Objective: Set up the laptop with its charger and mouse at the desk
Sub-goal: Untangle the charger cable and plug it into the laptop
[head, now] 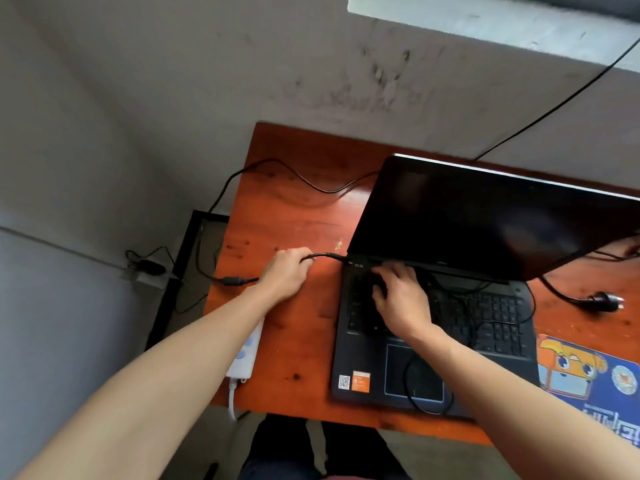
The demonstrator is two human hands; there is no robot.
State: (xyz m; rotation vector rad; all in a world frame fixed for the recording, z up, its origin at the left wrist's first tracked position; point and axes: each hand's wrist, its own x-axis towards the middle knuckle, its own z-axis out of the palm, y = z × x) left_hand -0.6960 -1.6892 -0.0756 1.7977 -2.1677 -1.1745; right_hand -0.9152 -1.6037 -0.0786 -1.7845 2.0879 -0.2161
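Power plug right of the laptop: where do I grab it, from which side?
Pinch the power plug by its dark body, coming from above. It lies flat on the desk, prongs pointing right and cable trailing left, so the body's sides are free.

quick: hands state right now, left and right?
Left hand: gripping the charger cable beside the laptop.
Right hand: on the keyboard; whether it holds anything cannot be told.

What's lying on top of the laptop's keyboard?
A thin black cable loops over the keys and touchpad, and the right hand rests there too. Whatever lies beneath that hand is hidden.
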